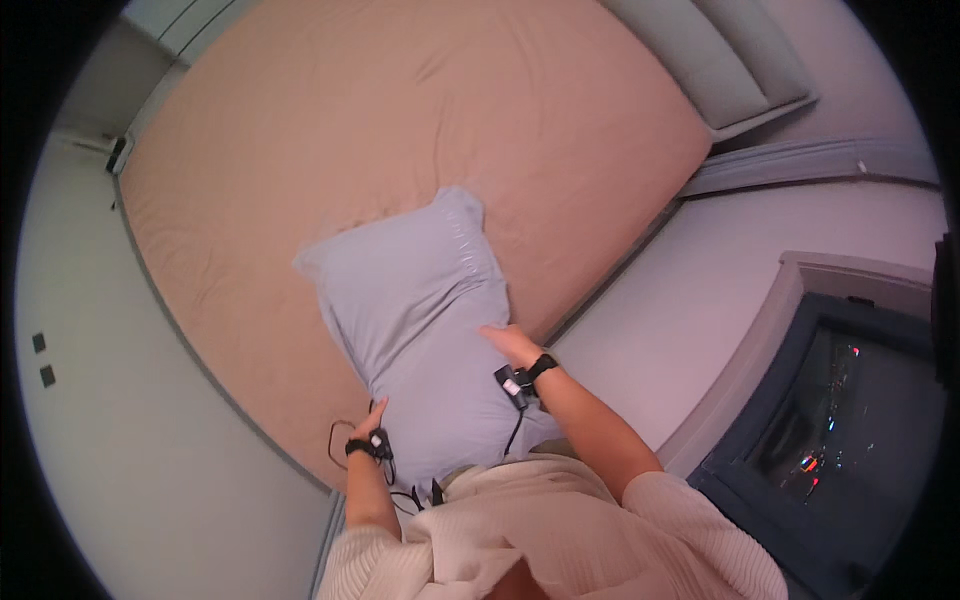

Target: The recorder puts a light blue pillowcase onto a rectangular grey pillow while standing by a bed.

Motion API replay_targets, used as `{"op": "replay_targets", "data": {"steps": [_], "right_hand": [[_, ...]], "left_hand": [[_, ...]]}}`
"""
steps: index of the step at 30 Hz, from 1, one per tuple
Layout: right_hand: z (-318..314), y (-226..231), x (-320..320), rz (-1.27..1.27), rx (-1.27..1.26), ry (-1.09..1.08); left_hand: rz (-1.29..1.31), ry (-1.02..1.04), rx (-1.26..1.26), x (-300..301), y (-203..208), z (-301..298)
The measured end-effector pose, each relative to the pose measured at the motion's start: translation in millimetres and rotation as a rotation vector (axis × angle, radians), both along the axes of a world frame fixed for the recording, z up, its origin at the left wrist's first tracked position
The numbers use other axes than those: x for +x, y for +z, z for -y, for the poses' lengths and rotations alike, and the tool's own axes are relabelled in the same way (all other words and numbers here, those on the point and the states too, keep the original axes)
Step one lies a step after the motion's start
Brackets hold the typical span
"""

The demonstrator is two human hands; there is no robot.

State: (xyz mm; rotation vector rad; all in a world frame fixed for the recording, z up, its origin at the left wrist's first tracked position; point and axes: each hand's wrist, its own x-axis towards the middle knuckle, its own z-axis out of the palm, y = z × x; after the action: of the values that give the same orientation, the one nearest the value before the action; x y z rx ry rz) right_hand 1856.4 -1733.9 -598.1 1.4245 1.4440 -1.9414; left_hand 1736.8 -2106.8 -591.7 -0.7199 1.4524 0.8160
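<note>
A pale lavender pillow (410,285) stretches from the bed up against my body, creased across its middle. Its far corners rest on the peach sheet, while the near end reaches my waist. My left hand (371,420) grips the pillow's left side low down, thumb along the edge and the other fingers mostly hidden. On the opposite side, farther up, my right hand (514,345) is closed on the pillow's right edge, with its fingertips partly out of sight. Both wrists carry black straps with small cabled devices.
The bed (330,120) with its peach fitted sheet fills the middle. A grey padded headboard (710,60) stands at the upper right. Walls flank both sides, and a dark-framed window (840,420) is at the right. Thin black cables (514,435) hang near my waist.
</note>
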Motion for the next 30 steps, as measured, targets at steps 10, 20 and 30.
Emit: {"op": "replay_targets", "data": {"steps": [10, 20, 30], "right_hand": [[-200.8, 166.0, -34.6, -0.381, -0.221, -0.061], [-490.0, 332.2, -58.0, -0.565, -0.169, -0.019], [-651.5, 462.1, 19.0, -0.636, -0.027, -0.232]], "left_hand": [[-0.177, 0.018, 0.006, 29.8, 144.1, -204.0], [-0.487, 0.096, 0.301, 15.7, 252.2, -468.1], [-0.391, 0.353, 0.535, 72.4, 279.7, -697.1]]}}
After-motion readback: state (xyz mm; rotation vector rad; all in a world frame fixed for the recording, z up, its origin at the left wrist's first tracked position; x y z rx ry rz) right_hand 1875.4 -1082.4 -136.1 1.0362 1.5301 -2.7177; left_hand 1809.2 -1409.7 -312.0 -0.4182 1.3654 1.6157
